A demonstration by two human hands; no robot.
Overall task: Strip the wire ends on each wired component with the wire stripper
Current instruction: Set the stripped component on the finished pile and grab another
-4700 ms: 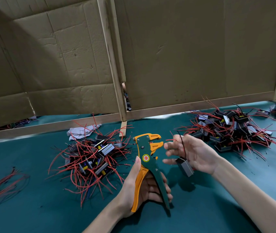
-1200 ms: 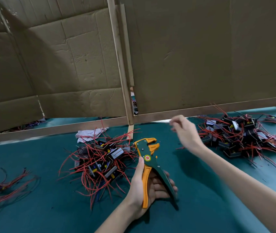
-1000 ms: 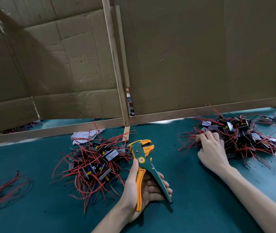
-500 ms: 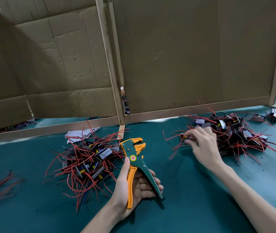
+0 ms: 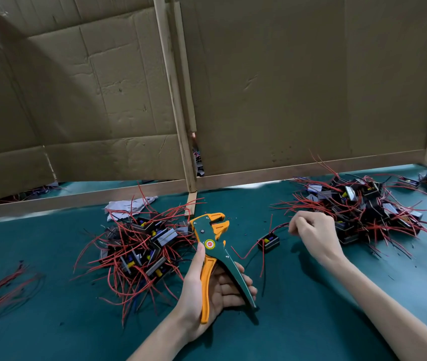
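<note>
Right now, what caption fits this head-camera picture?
Left hand holds the wire stripper; right hand pinches one wired component by its red wire.

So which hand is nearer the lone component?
Right. The right hand pinches the wire of the component, just beside it; the left hand grips the stripper, further off to its left.

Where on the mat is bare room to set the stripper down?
Bare mat: between the left pile and the far-left loose wires, and between the left hand and right forearm. Crowded: that pile, the right pile, and the gap between stripper and right hand, holding one component.
</note>
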